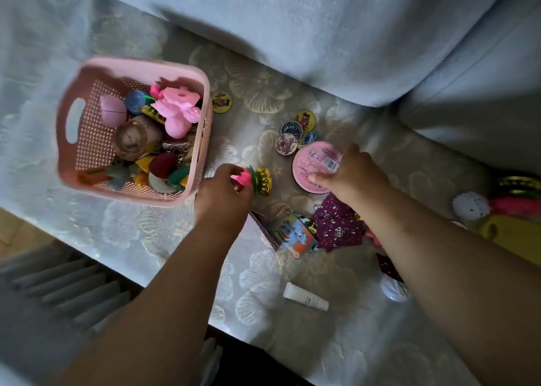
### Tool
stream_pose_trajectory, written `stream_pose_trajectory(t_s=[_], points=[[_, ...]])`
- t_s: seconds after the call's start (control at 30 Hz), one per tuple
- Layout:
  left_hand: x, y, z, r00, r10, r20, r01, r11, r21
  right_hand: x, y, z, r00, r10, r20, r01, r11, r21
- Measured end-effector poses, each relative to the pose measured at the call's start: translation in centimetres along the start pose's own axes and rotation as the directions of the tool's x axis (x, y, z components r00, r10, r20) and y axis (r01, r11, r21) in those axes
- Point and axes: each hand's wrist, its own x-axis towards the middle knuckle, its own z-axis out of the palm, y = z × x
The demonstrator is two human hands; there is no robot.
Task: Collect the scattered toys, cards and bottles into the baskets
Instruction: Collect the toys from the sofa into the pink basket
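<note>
A pink basket (87, 139) full of toys stands at the left on the sofa seat. Just right of its near corner, my left hand (221, 192) pinches a pink-and-gold lotus toy (257, 179). My right hand (354, 169) grips the near right edge of a round pink tin (311, 163) lying flat. Round picture discs (292, 135) lie beyond the tin, and one more disc (221, 102) lies beside the basket. Picture cards (295, 233) and a purple printed packet (339, 224) lie between my forearms. A white tube (306, 296) lies nearer the seat's front edge.
Blue-grey back cushions (292, 34) rise behind the seat. More toys, white, pink and yellow (497, 210), sit at the far right. A white round object (393, 292) shows under my right forearm. The seat's front edge runs diagonally at lower left, with floor beyond.
</note>
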Motion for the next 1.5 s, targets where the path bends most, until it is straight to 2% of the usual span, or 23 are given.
stream_pose_trajectory(t_s=[0.1, 0.17, 0.27, 0.33, 0.43, 0.53, 0.67, 0.73, 0.83, 0.93, 1.07, 1.17, 1.33, 1.43, 1.5], points=[[-0.2, -1.0, 0.1, 0.999, -0.003, -0.044, 0.006, 0.998, 0.060, 0.1, -0.8, 0.5, 0.999, 0.033, 0.022, -0.029, 0.990, -0.138], [-0.6, -1.3, 0.1, 0.999, 0.033, -0.039, -0.031, 0.999, 0.034, 0.0, -1.0, 0.9, 1.000, 0.005, 0.027, -0.003, 0.996, -0.094], [-1.9, -0.5, -0.4, 0.988, 0.146, -0.047, -0.148, 0.987, -0.054, -0.6, -0.9, 1.3, 0.999, -0.029, 0.034, 0.025, 0.994, 0.108], [-2.6, 0.0, -0.8, 0.970, 0.219, -0.103, -0.230, 0.968, -0.102, -1.2, -0.2, 1.4, 0.999, -0.028, -0.032, 0.036, 0.963, 0.266], [-3.2, 0.0, -2.7, 0.893, 0.314, -0.323, -0.374, 0.916, -0.144, -2.6, -0.5, 1.3, 0.979, 0.019, -0.205, 0.084, 0.872, 0.482], [-2.7, -0.9, -5.3, 0.815, 0.250, -0.523, -0.355, 0.929, -0.108, -4.7, -3.3, 0.4, 0.975, 0.030, -0.218, 0.137, 0.692, 0.709], [-0.3, -4.6, -9.2, 0.791, 0.041, -0.610, -0.181, 0.969, -0.169, -6.9, -9.7, 1.0, 0.974, -0.184, -0.133, 0.221, 0.637, 0.738], [0.8, -5.9, -11.0, 0.787, -0.024, -0.616, -0.135, 0.969, -0.209, -7.4, -12.8, 1.8, 0.952, -0.279, -0.124, 0.279, 0.630, 0.725], [2.4, -7.6, -12.6, 0.818, -0.065, -0.571, -0.044, 0.984, -0.175, -7.5, -16.4, 3.2, 0.922, -0.370, -0.114, 0.345, 0.653, 0.675], [3.1, -8.4, -12.8, 0.875, -0.074, -0.479, -0.007, 0.986, -0.164, -7.0, -18.8, 4.4, 0.915, -0.392, -0.092, 0.362, 0.700, 0.615], [2.2, -9.0, -11.9, 0.908, -0.092, -0.409, 0.036, 0.989, -0.141, -6.4, -20.8, 5.4, 0.909, -0.407, -0.087, 0.386, 0.747, 0.541], [1.3, -9.9, -10.9, 0.951, -0.077, -0.299, 0.050, 0.994, -0.096, -6.0, -21.5, 5.5, 0.902, -0.424, -0.083, 0.407, 0.770, 0.492], [0.4, -10.3, -10.6, 0.984, -0.025, -0.175, 0.031, 0.999, 0.028, -6.1, -21.7, 5.6, 0.872, -0.483, -0.077, 0.441, 0.708, 0.552], [-0.5, -9.6, -10.0, 0.984, -0.003, -0.181, 0.006, 1.000, 0.017, -6.7, -20.3, 5.6, 0.840, -0.528, -0.122, 0.502, 0.673, 0.544], [-1.3, -9.1, -9.1, 0.977, 0.037, -0.209, -0.038, 0.999, -0.002, -7.1, -18.2, 5.2, 0.866, -0.468, -0.178, 0.473, 0.649, 0.595]])
